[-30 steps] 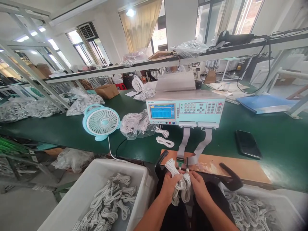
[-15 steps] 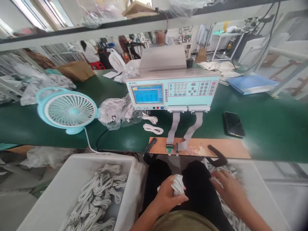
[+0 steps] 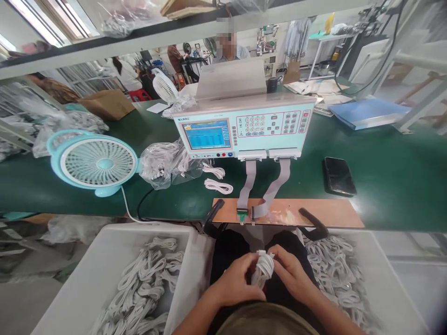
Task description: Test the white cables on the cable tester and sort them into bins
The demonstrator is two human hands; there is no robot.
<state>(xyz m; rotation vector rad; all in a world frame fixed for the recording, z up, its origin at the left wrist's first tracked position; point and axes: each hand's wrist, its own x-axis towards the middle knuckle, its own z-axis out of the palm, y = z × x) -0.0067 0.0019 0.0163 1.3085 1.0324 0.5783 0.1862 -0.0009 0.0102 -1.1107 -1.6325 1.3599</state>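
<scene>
A coiled white cable is held over my lap, with its loops bunched together. My left hand wraps round it from the left. From the other side, my right hand pinches the cable near its top, where a small white end shows. Beyond my knees, two grey ribbon cables run down from a tester with a lit blue screen. They end in small connectors at the front edge of a brown board.
White bins with bundled cables stand on both sides: the left bin and the right bin. Two black clamps grip the board. On the green bench lie a phone, a blue fan, bagged cables and two loose coils.
My right hand has come from over the right bin to the coiled cable and now grips it together with my left hand. The view has shifted slightly.
</scene>
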